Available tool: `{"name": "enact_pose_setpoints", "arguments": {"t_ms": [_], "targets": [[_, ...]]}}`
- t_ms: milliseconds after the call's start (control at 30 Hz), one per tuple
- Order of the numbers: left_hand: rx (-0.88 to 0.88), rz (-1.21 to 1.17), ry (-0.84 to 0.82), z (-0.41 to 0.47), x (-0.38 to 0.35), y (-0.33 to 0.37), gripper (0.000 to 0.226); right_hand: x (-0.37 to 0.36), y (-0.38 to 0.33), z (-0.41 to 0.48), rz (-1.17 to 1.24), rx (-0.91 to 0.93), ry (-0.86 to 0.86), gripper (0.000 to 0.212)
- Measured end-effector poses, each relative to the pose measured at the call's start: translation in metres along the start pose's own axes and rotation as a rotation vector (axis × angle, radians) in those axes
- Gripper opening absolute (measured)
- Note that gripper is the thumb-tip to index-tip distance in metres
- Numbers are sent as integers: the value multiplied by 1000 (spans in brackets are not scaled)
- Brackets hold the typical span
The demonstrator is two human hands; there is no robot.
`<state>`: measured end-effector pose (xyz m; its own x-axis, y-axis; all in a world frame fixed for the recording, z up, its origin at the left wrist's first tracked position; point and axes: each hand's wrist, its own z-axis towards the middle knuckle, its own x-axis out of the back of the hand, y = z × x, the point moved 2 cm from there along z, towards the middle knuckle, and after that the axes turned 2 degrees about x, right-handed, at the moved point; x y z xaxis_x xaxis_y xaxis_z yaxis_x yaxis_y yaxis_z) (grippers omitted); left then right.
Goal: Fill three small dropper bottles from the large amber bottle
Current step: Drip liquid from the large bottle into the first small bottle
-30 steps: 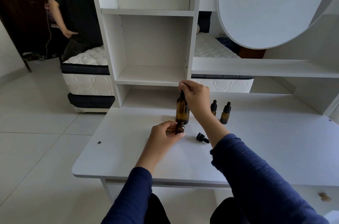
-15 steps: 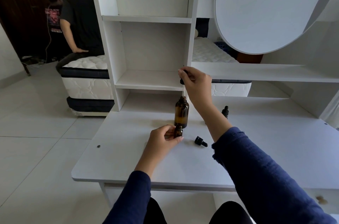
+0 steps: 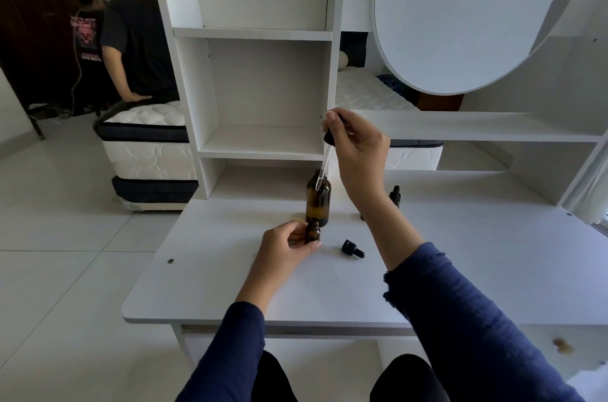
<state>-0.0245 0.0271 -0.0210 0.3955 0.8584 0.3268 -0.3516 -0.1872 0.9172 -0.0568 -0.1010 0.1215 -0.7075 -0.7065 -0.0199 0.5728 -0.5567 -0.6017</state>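
Observation:
The large amber bottle (image 3: pixel 318 202) stands uncapped on the white desk (image 3: pixel 460 256). My right hand (image 3: pixel 357 145) pinches the black bulb of its dropper (image 3: pixel 324 160), held above the bottle, glass tip in front of the neck. My left hand (image 3: pixel 286 245) holds an open small amber bottle (image 3: pixel 312 231) upright on the desk, just in front of the large one. That small bottle's black dropper cap (image 3: pixel 352 248) lies on its side to the right. Another capped small bottle (image 3: pixel 394 196) stands behind my right forearm; a third is mostly hidden by the forearm.
A white shelf unit (image 3: pixel 263 89) rises behind the bottles, with a long shelf (image 3: pixel 477 126) and a round mirror (image 3: pixel 460 16) to the right. Two people stand by a mattress (image 3: pixel 148 151) at the far left.
My right hand has lifted the dropper out of the large bottle, from cap on the neck to the pipette raised above it. The left hand stays on the small bottle.

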Motion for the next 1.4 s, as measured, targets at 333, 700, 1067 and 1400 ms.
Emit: {"name": "enact_pose_setpoints", "arguments": {"t_ms": [333,700,1067,1400], "targets": [[-9,23,4,-1,0,1,23,2,14,-34,-27,-85,-43,16],[1,-3,1,-2,0,1,23,-1,17,-40,-63,-121,-96,14],[1,7,-10,-1,0,0,23,-1,9,-17,5,-132,-92,13],[8,-26,-9,-1,0,0,23,-4,5,19,17,-102,56,12]]}}
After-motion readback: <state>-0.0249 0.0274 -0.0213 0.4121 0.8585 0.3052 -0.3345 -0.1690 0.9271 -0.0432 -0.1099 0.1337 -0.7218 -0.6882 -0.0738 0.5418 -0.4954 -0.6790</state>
